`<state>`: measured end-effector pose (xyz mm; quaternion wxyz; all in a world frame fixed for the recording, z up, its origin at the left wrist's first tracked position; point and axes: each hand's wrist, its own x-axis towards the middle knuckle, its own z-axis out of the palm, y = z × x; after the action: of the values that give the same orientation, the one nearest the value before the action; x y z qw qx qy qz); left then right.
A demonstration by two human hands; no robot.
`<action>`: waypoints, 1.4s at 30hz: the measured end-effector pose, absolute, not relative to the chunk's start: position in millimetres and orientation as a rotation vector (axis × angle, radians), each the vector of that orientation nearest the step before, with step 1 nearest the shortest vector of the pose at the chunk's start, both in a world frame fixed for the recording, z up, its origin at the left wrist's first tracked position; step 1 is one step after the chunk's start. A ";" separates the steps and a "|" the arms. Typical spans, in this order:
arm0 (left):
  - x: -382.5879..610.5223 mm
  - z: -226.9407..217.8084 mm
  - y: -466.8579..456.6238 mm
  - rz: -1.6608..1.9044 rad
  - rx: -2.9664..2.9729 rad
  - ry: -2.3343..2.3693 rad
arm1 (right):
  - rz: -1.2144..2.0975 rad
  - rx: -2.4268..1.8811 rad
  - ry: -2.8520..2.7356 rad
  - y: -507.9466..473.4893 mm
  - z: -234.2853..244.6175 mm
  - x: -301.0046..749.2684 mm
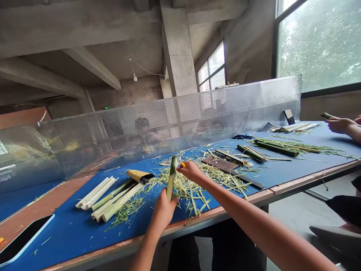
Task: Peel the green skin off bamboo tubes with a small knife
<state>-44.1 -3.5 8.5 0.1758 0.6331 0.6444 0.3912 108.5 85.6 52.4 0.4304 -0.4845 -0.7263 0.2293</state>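
My left hand (pixel 164 207) is wrapped round the lower end of a split bamboo piece (pixel 171 175), which stands tilted nearly upright, green skin showing near its top. My right hand (pixel 190 172) is closed on a small yellow-handled knife (pixel 183 164); its thin tip is by the upper end of the bamboo, and I cannot tell whether it touches. Beneath both hands lies a heap of green bamboo shavings (pixel 183 184). Pale bamboo pieces (pixel 120 201) lie to the left, beside a yellow-and-black roll (pixel 140 175).
A rusty cleaver (pixel 221 164) lies on the shavings to the right, near more bamboo pieces (pixel 276 147). A perforated metal screen (pixel 180 120) runs along the back of the blue table (pixel 84 241). A dark flat device (pixel 25 239) lies front left. Another person's hand (pixel 340 124) holds bamboo at far right.
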 end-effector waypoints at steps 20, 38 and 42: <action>-37.5 7.4 -14.5 1.055 1.387 1.556 | -0.260 -1.535 -2.181 76.4 50.4 118.0; -35.2 32.8 1.5 1.040 1.378 1.451 | 0.126 -1.734 -1.818 135.5 36.5 156.5; -29.4 44.7 22.2 1.113 1.418 1.492 | 0.051 -1.617 -1.932 125.2 23.4 154.6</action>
<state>-29.4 22.2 44.7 0.3900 0.5580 0.5871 0.4380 154.6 125.2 23.4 0.3058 -0.6110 -0.7299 0.0194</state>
